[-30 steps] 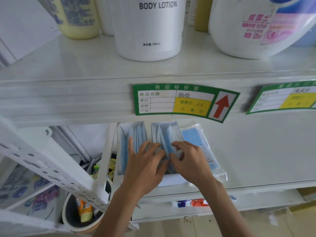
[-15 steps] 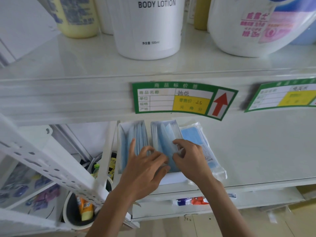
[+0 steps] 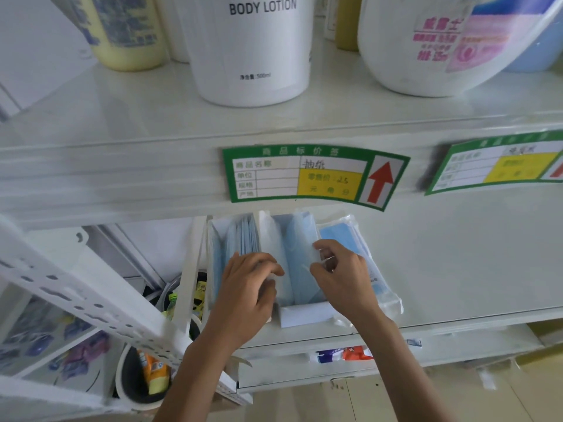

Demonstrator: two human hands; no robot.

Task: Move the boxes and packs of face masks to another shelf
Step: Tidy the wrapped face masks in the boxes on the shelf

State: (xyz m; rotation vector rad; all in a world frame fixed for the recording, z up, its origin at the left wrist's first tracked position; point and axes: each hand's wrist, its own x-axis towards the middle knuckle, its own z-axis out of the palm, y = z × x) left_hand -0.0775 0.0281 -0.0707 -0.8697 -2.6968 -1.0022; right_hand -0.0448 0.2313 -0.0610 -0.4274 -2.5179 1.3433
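Two open white boxes of blue face masks stand side by side on the lower shelf (image 3: 457,269). My left hand (image 3: 246,287) curls its fingers over the left wall of the right box (image 3: 304,316), at the seam with the left box (image 3: 231,239). On the right wall of that same box, my right hand (image 3: 344,275) pinches the edge with thumb and fingers. Blue masks (image 3: 297,257) show between the two hands. A clear plastic pack of blue masks (image 3: 356,239) lies against the right box, partly under my right hand.
The upper shelf holds a white body lotion bottle (image 3: 253,50), a yellow bottle (image 3: 122,28) and a large white jug (image 3: 432,41). Green price tags (image 3: 313,175) hang on its front lip. A white perforated rack (image 3: 70,287) and a bin of bottles (image 3: 146,376) sit at lower left.
Both hands have spread apart from the middle of the right box to its two side walls, exposing the masks inside.
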